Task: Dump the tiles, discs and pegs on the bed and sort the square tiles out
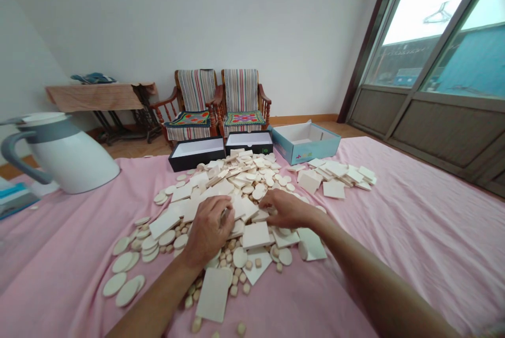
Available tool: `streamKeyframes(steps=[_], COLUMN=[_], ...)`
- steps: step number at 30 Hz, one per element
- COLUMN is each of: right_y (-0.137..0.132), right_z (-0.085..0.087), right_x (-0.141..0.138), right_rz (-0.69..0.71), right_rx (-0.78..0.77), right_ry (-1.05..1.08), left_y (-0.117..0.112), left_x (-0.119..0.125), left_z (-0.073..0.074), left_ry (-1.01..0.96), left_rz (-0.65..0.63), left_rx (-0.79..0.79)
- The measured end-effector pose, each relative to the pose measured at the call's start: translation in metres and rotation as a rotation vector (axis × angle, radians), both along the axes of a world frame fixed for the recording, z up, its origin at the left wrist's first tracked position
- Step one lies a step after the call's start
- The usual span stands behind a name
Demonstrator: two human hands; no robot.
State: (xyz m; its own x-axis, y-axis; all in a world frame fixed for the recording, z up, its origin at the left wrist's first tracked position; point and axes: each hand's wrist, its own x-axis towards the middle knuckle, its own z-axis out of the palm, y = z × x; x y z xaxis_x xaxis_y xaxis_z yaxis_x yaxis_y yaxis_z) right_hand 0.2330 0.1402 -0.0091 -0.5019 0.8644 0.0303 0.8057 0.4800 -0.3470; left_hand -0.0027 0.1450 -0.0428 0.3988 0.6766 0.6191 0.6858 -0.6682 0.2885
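A big heap of pale wooden pieces [236, 180], squares, rectangles, discs and small cubes, lies on a pink cloth [394, 233]. My left hand [207, 230] rests on the heap with its fingers curled round pieces I cannot name. My right hand [286, 207] lies on the heap beside it, fingers bent and pressing on flat tiles near a square tile [255, 234]. A separate stack of square tiles [339, 175] lies to the right.
Two black boxes [196, 153] [249, 142] and a blue box [305, 142] stand open behind the heap. A white jug [63, 154] is at the left. Two striped armchairs [219, 104] and a side table [98, 96] are by the wall; windows on the right.
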Motion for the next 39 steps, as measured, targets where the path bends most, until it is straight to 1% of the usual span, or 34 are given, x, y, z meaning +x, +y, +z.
streamKeyframes(steps=[2, 4, 8, 11, 13, 14, 15, 17, 19, 20, 21, 22, 23, 26, 28, 30, 33, 39], right_y=[-0.001, -0.001, -0.001, -0.001, 0.002, 0.004, 0.006, 0.012, 0.020, 0.024, 0.028, 0.032, 0.036, 0.046, 0.051, 0.054, 0.055, 0.048], right_z=[0.000, -0.001, -0.003, 0.000, 0.005, 0.007, 0.010, 0.012, 0.009, 0.006, 0.002, -0.004, -0.010, -0.031, -0.043, -0.051, -0.053, -0.041], right_x=[-0.004, -0.006, -0.004, 0.007, 0.020, 0.029, 0.039, 0.058, 0.074, 0.079, 0.081, 0.081, 0.079, 0.062, 0.049, 0.037, 0.023, -0.006], right_rz=[0.007, 0.022, 0.022, -0.005, -0.049, -0.107, -0.197, -0.461, -0.740, -0.831, -0.872, -0.863, -0.811, -0.583, -0.499, -0.500, -0.545, -0.649], right_rx=[0.046, 0.055, 0.049, 0.066, 0.089, 0.106, 0.126, 0.192, 0.313, 0.388, 0.452, 0.485, 0.475, 0.299, 0.219, 0.182, 0.130, 0.065], right_ry=[-0.056, -0.068, -0.010, 0.007, 0.003, -0.009, -0.028, -0.083, -0.106, -0.093, -0.063, -0.022, 0.020, 0.074, 0.046, -0.005, -0.070, -0.060], left_y=[0.000, 0.000, -0.001, -0.001, -0.001, -0.001, -0.001, -0.001, -0.001, -0.001, -0.001, 0.000, 0.000, 0.000, 0.001, 0.001, 0.001, 0.000], left_x=[0.000, 0.000, 0.000, -0.001, -0.001, -0.001, -0.001, -0.001, 0.000, 0.000, 0.000, -0.001, -0.001, -0.002, -0.003, -0.003, -0.003, -0.002], left_z=[-0.001, -0.001, -0.001, -0.001, -0.001, -0.001, -0.001, -0.001, -0.001, -0.001, -0.001, -0.001, 0.000, 0.000, 0.000, 0.000, -0.001, -0.001], left_ry=[0.005, 0.007, 0.003, -0.004, -0.002, 0.002, 0.005, 0.007, 0.006, 0.006, 0.005, 0.005, 0.006, 0.007, 0.003, 0.001, 0.008, 0.014], left_rz=[0.003, 0.004, -0.002, 0.000, -0.001, -0.001, -0.001, 0.000, 0.001, 0.000, -0.001, -0.001, -0.002, 0.002, 0.011, 0.016, 0.012, -0.002], left_rx=[0.009, 0.024, 0.042, 0.035, 0.027, 0.023, 0.019, 0.016, 0.021, 0.024, 0.027, 0.029, 0.033, 0.055, 0.078, 0.100, 0.111, 0.102])
